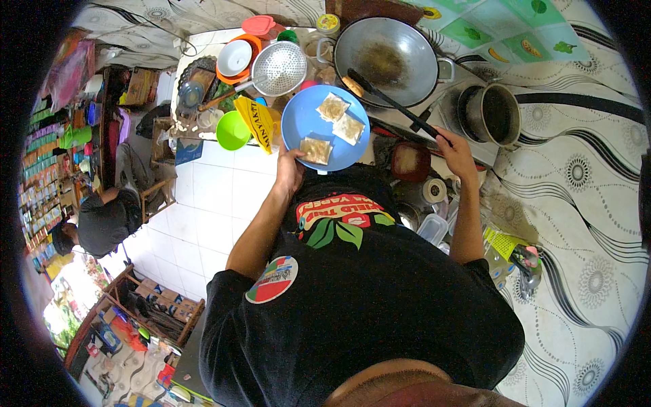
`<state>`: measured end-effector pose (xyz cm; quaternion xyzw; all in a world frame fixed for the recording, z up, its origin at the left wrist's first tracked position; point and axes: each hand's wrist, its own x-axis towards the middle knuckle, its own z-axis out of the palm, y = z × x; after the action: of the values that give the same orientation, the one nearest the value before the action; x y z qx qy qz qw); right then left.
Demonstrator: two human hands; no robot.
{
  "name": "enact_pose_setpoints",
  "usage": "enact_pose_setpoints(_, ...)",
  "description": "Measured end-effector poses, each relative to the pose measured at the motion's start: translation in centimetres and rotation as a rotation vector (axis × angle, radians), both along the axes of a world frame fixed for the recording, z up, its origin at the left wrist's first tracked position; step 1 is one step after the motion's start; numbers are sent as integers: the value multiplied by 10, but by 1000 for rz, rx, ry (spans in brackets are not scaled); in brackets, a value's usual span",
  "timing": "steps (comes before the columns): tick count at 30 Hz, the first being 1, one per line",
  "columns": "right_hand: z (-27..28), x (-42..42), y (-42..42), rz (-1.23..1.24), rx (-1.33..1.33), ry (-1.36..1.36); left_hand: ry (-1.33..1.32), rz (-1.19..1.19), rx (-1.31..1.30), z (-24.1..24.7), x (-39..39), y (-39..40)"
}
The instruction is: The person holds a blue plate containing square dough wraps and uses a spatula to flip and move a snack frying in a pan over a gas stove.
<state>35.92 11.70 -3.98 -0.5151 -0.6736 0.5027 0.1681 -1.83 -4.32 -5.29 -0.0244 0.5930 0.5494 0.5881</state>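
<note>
My left hand [291, 170] grips the near left rim of a blue plate [315, 124], its thumb over the edge beside a pale folded square pastry [316, 151]. Two similar square pieces [339, 117] lie farther up on the plate. My right hand [454, 150] is closed around the handle end of a black spatula [396, 106]. The spatula reaches left across the near rim of a large metal wok [385, 61]. A browned food piece [353, 86] is at its tip, between wok and plate. Dark residue and a shiny surface show in the wok's middle.
Left of the plate are a yellow packet [254, 122], a green cup [233, 131], a perforated metal strainer [279, 68] and a white bowl [234, 58]. A metal pot [492, 114] stands at right. A person in black [109, 221] sits at far left.
</note>
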Motion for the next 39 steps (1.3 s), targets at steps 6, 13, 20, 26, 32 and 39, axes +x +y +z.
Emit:
enact_pose_setpoints(6, -7, 5, 11, 33, -124, -101, 27, -1, 47, -6, -13, -3)
enact_pose_setpoints(13, -17, 4, 17, 25, -131, 8, 42, 1, 84, -6, -18, 0)
enact_pose_setpoints(20, -32, 8, 31, -50, -332, 117, 88, -40, 109, -7, -21, 23)
enact_pose_setpoints(26, -54, 10, 36, -100, -497, 191, 46, -15, 107, -12, -38, 8)
enact_pose_setpoints(32, -61, 21, 84, 206, -143, 81, 17, -12, 81, -16, -47, -19)
enact_pose_setpoints(39, -23, -20, 196, 414, -278, -69, 51, -13, 36, 1, -52, -15)
